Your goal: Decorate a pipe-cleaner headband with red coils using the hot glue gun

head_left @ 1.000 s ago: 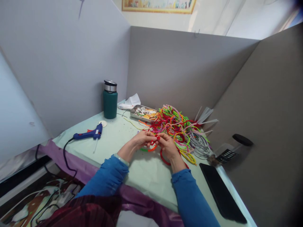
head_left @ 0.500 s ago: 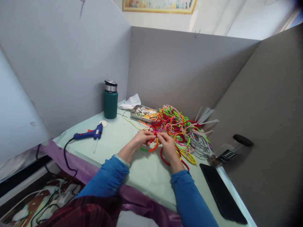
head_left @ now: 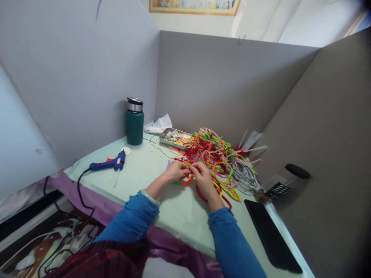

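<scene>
Both hands are together over the front of a tangled pile of colourful pipe cleaners (head_left: 211, 150). My left hand (head_left: 176, 171) has its fingertips pinched on a multicoloured pipe-cleaner ring (head_left: 188, 181), whose orange and green parts hang below the fingers. From the other side, my right hand (head_left: 204, 178) pinches the same piece, thumb and forefinger nearly meeting the left ones. The fingers cover the join, where bits of red show. A lavender end (head_left: 168, 164) sticks out beyond my left hand. Under my right wrist lies a red pipe-cleaner loop (head_left: 200, 195).
A blue glue gun (head_left: 108, 164) lies at the left, its cord trailing off the table edge. Behind stand a green bottle (head_left: 135, 127) and a metal tray (head_left: 162, 141) of small pieces. Grey pipe cleaners (head_left: 245, 177) and a black slab (head_left: 272, 237) lie at the right.
My fingers have shifted on the ring, and less of its orange and red shows. A lavender end now shows left of my left hand.
</scene>
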Motion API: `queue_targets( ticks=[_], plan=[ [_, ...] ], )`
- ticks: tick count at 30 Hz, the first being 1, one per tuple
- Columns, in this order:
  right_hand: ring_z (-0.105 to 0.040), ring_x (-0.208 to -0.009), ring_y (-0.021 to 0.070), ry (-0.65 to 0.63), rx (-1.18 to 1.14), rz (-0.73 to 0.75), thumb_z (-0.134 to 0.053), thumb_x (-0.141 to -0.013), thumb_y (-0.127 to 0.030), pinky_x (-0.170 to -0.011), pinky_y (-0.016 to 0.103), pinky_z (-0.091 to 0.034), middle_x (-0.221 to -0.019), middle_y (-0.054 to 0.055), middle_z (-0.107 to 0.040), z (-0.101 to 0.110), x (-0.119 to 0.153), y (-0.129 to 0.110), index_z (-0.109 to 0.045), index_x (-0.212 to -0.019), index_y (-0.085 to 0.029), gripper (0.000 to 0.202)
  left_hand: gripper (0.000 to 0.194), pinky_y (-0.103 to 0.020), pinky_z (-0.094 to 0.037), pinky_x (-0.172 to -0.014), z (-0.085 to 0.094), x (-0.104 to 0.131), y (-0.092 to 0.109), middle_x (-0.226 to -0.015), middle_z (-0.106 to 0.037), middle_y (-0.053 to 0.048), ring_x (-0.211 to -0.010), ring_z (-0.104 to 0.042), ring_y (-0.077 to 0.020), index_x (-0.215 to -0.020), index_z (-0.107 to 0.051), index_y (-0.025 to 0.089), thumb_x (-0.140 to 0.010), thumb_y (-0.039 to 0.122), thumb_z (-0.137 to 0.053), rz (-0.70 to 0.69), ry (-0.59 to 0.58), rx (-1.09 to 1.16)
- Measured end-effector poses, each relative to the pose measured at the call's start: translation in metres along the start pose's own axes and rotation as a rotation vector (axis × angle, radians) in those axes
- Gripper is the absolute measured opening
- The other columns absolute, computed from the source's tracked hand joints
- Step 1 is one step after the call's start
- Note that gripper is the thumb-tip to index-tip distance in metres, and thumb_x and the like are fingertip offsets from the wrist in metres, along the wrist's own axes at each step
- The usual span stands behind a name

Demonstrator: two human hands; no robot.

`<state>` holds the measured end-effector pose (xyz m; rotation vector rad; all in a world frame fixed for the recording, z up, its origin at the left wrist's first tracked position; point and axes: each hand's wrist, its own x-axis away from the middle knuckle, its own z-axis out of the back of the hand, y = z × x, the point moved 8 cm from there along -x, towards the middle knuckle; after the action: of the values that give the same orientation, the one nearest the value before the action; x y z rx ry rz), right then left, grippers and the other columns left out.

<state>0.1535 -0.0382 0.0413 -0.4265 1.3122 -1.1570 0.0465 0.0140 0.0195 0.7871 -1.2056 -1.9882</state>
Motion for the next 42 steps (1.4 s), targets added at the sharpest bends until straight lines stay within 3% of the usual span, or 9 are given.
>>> queue_targets(
  ticks=[6, 12, 18, 23, 28, 33, 38, 42],
  plan=[
    [-0.051, -0.069, 0.0160, 0.029, -0.073, -0.074, -0.057, -0.078, -0.033, -0.064, 0.028, -0.040, -0.072, 0.001, -0.058, 0.001, -0.002, 0.008, -0.061, -0.075, -0.020, 0.014, 0.025, -0.019, -0.028, -0.042, 0.003, -0.002, -0.002, -0.041, -0.050, 0.002, -0.039, -0.043, -0.0086, -0.065, -0.066, 0.014, -0.072, 0.036, -0.058, 0.026, 0.044, -0.017],
    [-0.051, -0.071, 0.0163, 0.056, 0.113, 0.092, -0.055, -0.080, -0.026, -0.065, 0.028, -0.039, -0.073, 0.002, -0.055, 0.000, 0.000, -0.005, -0.060, -0.070, -0.020, 0.013, 0.024, -0.019, -0.026, -0.042, 0.001, -0.005, -0.004, -0.039, -0.049, 0.003, -0.039, -0.043, -0.0084, -0.065, -0.066, 0.013, -0.072, 0.034, -0.057, -0.006, 0.029, -0.048],
    [-0.053, -0.081, 0.0178, 0.187, 0.238, 0.247, -0.051, -0.085, -0.029, -0.070, 0.031, -0.043, -0.089, 0.006, -0.056, 0.009, 0.007, -0.028, -0.060, -0.088, -0.020, 0.013, 0.025, -0.020, -0.027, -0.039, 0.010, -0.008, -0.020, -0.041, -0.046, 0.004, -0.035, -0.038, -0.0067, -0.072, -0.066, 0.010, -0.066, 0.035, -0.064, 0.157, 0.173, 0.306],
    [-0.052, -0.076, 0.0187, 0.054, 0.492, 0.391, -0.061, -0.080, -0.034, -0.070, 0.031, -0.042, -0.082, 0.005, -0.057, -0.013, 0.018, -0.041, -0.059, -0.083, -0.020, 0.014, 0.027, -0.020, -0.022, -0.038, 0.016, -0.003, -0.017, -0.045, -0.047, 0.004, -0.036, -0.034, -0.0040, -0.068, -0.064, 0.010, -0.058, 0.034, -0.072, 0.168, 0.241, 0.509],
    [-0.054, -0.080, 0.0202, -0.005, 0.637, 0.416, -0.051, -0.085, -0.025, -0.072, 0.032, -0.041, -0.086, 0.007, -0.059, -0.030, 0.020, -0.041, -0.059, -0.087, -0.019, 0.010, 0.033, -0.019, -0.023, -0.039, 0.015, 0.001, -0.018, -0.055, -0.056, 0.000, -0.041, -0.041, -0.0046, -0.074, -0.066, 0.010, -0.055, 0.035, -0.076, 0.226, 0.248, 0.565],
    [-0.055, -0.079, 0.0186, -0.013, 0.530, 0.393, -0.048, -0.086, -0.021, -0.071, 0.030, -0.042, -0.086, 0.006, -0.058, -0.029, 0.021, -0.035, -0.059, -0.088, -0.020, 0.010, 0.034, -0.019, -0.026, -0.040, 0.018, 0.001, -0.017, -0.055, -0.056, 0.001, -0.044, -0.044, -0.0055, -0.074, -0.066, 0.010, -0.055, 0.037, -0.076, 0.210, 0.256, 0.568],
    [-0.056, -0.083, 0.0178, -0.058, 0.366, 0.432, -0.047, -0.087, -0.018, -0.074, 0.031, -0.044, -0.092, 0.005, -0.059, -0.028, 0.021, -0.039, -0.059, -0.091, -0.022, 0.014, 0.029, -0.020, -0.023, -0.038, 0.021, -0.001, -0.016, -0.046, -0.050, 0.003, -0.037, -0.036, -0.0041, -0.066, -0.064, 0.009, -0.055, 0.034, -0.076, 0.168, 0.278, 0.535],
    [-0.055, -0.079, 0.0166, 0.038, 0.206, 0.407, -0.049, -0.086, -0.019, -0.071, 0.030, -0.045, -0.085, 0.003, -0.058, -0.012, 0.016, -0.043, -0.059, -0.088, -0.023, 0.011, 0.027, -0.020, -0.022, -0.037, 0.016, -0.004, -0.018, -0.043, -0.047, 0.004, -0.035, -0.036, -0.0045, -0.063, -0.063, 0.010, -0.055, 0.032, -0.075, 0.173, 0.227, 0.551]
  ],
)
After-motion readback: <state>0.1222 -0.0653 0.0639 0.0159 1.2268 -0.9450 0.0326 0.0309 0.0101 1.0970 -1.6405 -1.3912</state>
